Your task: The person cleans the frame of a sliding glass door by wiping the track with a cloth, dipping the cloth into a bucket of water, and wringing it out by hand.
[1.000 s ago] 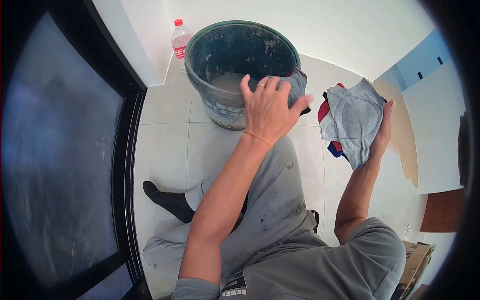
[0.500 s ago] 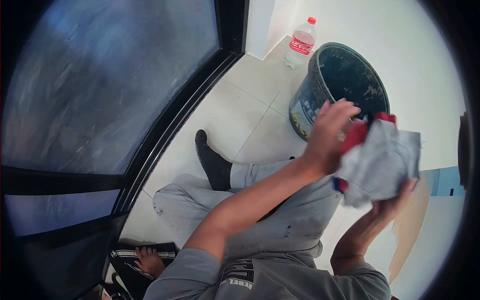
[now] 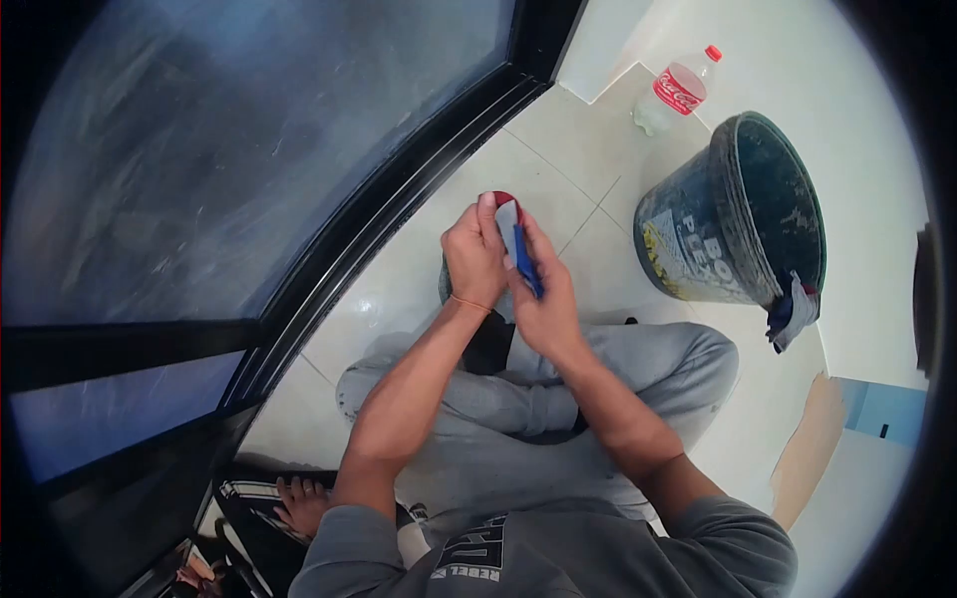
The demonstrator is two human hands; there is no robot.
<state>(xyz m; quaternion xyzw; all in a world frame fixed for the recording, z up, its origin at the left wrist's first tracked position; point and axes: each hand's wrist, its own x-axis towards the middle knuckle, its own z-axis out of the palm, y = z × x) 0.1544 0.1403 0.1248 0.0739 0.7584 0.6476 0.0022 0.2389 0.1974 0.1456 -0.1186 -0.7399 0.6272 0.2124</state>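
Note:
A folded cloth (image 3: 510,231), grey with red and blue parts, is held between both hands above the tiled floor and the crossed legs. My left hand (image 3: 476,254) grips its left side, thumb pointing up along the edge. On the other side, my right hand (image 3: 541,289) has its fingers along the blue part. The dark bucket (image 3: 693,234) stands to the right of the hands, and another cloth (image 3: 795,317) hangs over its rim.
A Coca-Cola bottle (image 3: 678,90) stands beyond the bucket by the wall. The black-framed glass door (image 3: 299,149) runs along the left. Another person's hand or foot (image 3: 302,505) shows at lower left. A brown sheet (image 3: 805,448) lies at right.
Both hands have moved left, away from the bucket, and now hold a cloth folded small. A cloth now shows hanging on the bucket's rim. The view has shifted.

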